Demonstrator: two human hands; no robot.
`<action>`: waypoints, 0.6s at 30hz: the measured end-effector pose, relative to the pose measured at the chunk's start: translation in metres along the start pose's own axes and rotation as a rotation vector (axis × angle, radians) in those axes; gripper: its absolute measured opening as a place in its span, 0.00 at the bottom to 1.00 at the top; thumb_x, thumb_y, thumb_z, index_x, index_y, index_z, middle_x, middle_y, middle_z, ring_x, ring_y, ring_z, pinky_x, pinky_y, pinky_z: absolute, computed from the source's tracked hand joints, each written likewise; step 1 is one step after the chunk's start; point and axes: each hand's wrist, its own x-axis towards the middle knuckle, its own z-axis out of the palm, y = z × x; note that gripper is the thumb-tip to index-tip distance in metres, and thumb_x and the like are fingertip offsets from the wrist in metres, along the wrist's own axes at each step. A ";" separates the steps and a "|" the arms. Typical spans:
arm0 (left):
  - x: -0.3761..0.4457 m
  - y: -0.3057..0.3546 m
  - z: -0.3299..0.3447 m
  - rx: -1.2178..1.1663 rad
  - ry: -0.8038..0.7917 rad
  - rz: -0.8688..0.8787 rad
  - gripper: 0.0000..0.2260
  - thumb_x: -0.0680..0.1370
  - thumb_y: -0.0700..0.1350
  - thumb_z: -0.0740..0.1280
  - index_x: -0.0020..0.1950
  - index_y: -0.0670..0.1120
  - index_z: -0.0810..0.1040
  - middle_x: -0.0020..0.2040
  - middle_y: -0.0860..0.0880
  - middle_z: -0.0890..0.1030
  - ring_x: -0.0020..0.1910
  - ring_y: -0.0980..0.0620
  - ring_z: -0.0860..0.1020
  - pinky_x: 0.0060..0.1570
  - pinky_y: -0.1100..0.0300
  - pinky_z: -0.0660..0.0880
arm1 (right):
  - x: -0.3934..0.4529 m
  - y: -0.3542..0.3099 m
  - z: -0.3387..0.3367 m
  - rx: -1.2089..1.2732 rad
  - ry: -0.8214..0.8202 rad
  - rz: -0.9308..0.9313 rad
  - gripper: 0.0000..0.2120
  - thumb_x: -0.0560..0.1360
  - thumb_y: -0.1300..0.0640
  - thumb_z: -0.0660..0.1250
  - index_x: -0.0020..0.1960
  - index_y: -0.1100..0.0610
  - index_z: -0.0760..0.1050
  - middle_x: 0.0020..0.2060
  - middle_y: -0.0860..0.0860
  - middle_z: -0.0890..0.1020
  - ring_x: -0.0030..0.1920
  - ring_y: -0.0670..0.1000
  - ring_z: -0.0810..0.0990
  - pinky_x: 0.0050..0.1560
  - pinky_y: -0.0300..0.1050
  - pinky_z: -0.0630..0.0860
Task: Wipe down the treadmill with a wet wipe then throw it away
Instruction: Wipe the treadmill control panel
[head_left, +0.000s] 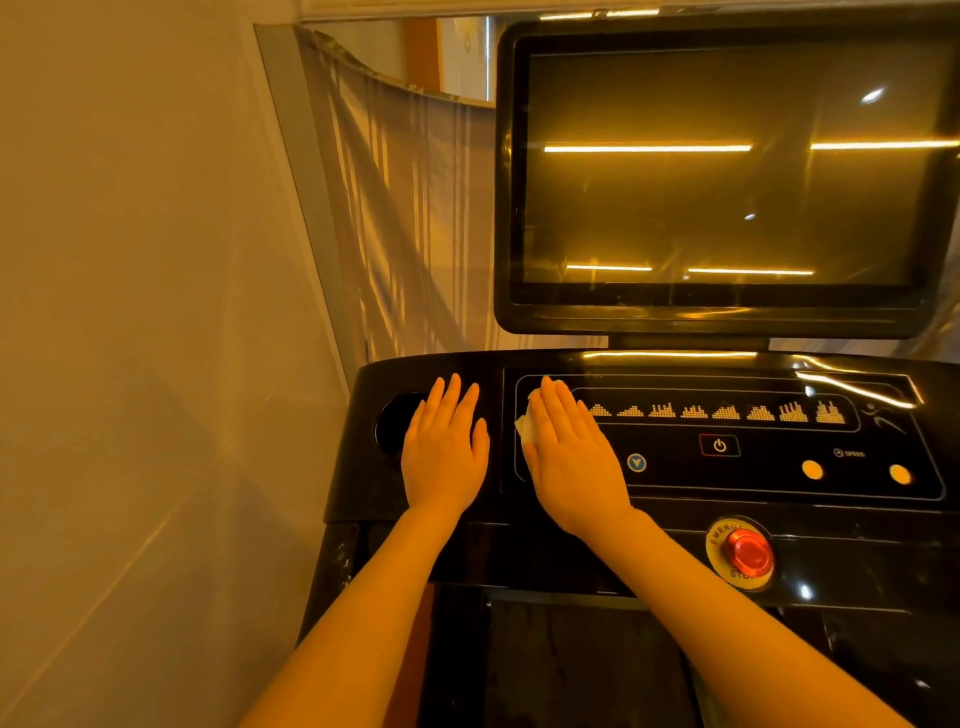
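The black treadmill console (727, 483) fills the right half of the view, with a dark screen (727, 166) above it. My right hand (569, 457) lies flat, fingers together, on the left end of the button panel, pressing a white wet wipe (527, 426) against it. Only the wipe's left edge shows from under the palm. My left hand (447, 447) rests flat with fingers spread on the console's left corner, beside a round cup recess (395, 423), and holds nothing.
A red emergency stop button (748, 553) sits on the console's front edge, right of my right forearm. A power button (719, 445) and two round yellow buttons (812, 470) lie further right. A plain wall (156, 312) and a striped curtain (400, 208) stand close on the left.
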 end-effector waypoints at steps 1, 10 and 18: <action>0.000 0.000 0.000 0.003 0.000 -0.001 0.21 0.83 0.51 0.55 0.76 0.49 0.64 0.78 0.48 0.62 0.78 0.50 0.55 0.75 0.52 0.55 | 0.004 0.002 -0.002 0.004 0.001 0.004 0.28 0.84 0.51 0.53 0.79 0.59 0.49 0.79 0.57 0.50 0.79 0.55 0.46 0.74 0.47 0.41; -0.004 0.001 -0.002 0.006 -0.001 -0.001 0.21 0.83 0.51 0.55 0.76 0.50 0.64 0.78 0.48 0.62 0.78 0.49 0.54 0.75 0.52 0.54 | 0.037 0.021 -0.013 -0.015 -0.043 0.114 0.29 0.84 0.51 0.52 0.79 0.59 0.46 0.79 0.57 0.47 0.79 0.57 0.44 0.78 0.52 0.45; -0.004 0.003 0.000 0.009 0.010 -0.012 0.20 0.83 0.50 0.56 0.76 0.49 0.65 0.77 0.48 0.62 0.78 0.49 0.55 0.75 0.52 0.56 | -0.007 0.011 -0.002 0.025 -0.010 0.040 0.28 0.84 0.50 0.52 0.79 0.59 0.49 0.79 0.57 0.50 0.79 0.56 0.45 0.75 0.49 0.42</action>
